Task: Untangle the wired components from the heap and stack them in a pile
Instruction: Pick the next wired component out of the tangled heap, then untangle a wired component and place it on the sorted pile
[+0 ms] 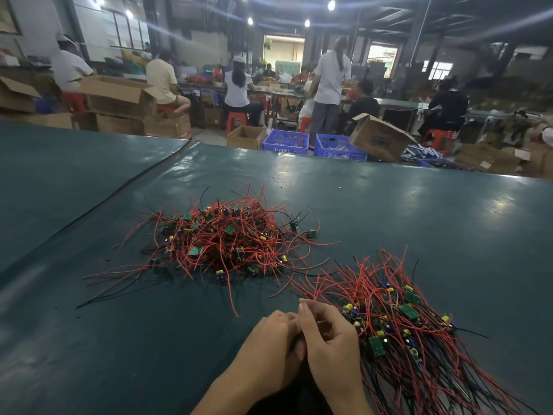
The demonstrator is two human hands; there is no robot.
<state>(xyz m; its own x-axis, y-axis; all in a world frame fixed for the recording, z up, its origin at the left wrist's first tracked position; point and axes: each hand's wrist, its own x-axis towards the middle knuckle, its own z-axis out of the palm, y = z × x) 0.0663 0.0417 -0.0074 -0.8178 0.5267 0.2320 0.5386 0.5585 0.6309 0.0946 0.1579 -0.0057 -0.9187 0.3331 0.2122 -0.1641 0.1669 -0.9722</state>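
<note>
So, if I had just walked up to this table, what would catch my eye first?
Two masses of red and black wire on the dark green table: a tangled heap at the centre and a straighter pile nearer, on the right, both dotted with small green boards. At the near edge the left hand and right hand meet, fingers curled, beside that pile; whether they hold anything is hidden.

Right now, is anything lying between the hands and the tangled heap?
Nothing visible blocks it. Only bare table and one stray red wire from the heap lie ahead of the left hand and right hand. The stacked pile sits to the right.
</note>
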